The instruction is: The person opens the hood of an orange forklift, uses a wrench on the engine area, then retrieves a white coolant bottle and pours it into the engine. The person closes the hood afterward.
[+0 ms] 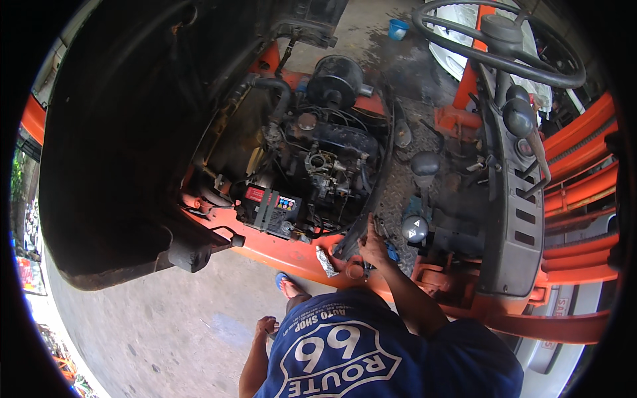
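My right hand point(373, 249) rests by the near edge of an exposed engine bay, its index finger stretched forward along the black rim point(361, 229). Nothing shows in its grip. Low at my side hangs my left hand point(267, 326), its fingers curled; a small dark thing seems to be in them, too little seen to name. Ahead lies the engine point(332, 149) with a carburetor point(320, 162) on it and a round black air cleaner point(335, 81) behind. A battery point(271, 207) sits left of the engine. Near my right hand is a crumpled silvery packet point(326, 262) on the orange body.
A large raised black cover point(113, 152) fills the left. To the right are a steering wheel point(501, 40), a black-knobbed lever point(424, 163), a second knob point(415, 229) and a grey dash panel point(524, 219). A blue bucket point(397, 29) stands on the floor beyond.
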Available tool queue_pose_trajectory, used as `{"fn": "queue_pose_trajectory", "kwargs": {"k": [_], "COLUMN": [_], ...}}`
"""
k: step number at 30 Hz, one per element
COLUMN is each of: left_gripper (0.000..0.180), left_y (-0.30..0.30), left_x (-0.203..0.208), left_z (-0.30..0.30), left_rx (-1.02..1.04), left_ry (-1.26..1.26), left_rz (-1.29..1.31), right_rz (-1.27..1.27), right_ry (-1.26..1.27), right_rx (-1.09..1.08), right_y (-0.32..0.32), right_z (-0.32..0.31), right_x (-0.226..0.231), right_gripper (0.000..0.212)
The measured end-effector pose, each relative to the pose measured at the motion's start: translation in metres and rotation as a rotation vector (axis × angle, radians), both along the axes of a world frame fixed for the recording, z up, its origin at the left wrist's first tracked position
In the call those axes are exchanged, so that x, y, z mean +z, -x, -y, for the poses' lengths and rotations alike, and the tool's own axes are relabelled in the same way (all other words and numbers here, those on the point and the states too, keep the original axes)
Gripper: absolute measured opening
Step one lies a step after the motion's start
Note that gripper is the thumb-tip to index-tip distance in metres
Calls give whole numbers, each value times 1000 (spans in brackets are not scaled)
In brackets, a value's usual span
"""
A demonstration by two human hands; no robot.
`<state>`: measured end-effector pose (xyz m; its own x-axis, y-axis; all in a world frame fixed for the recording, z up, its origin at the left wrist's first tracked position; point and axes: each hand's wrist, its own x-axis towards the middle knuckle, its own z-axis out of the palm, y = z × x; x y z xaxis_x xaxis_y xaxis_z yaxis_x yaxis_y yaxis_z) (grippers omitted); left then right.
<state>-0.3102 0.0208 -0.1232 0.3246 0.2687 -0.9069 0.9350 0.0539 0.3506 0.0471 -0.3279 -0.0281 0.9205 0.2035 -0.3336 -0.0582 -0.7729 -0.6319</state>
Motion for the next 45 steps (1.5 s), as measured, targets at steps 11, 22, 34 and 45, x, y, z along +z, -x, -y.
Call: {"fn": "queue_pose_trajectory", "kwargs": {"k": [11,22,34,45], "left_gripper": [31,31,31,32], "left_y": [-15,2,29,27], "left_x": [38,-8,-75,-54], "left_z": [13,0,-21,-17], "left_rx": [44,10,-471,-489], "left_ry": [-88,11,-106,-146], "left_rz": [-10,21,184,306], "right_rz": [8,12,186,-100], "right_ry": [49,26,83,86], "right_rx": [65,48,87,17], "right_y": [0,3,5,4], "right_z": [2,2,3,2], "right_x": [-10,-11,-14,4], "right_gripper": [109,109,107,98]}}
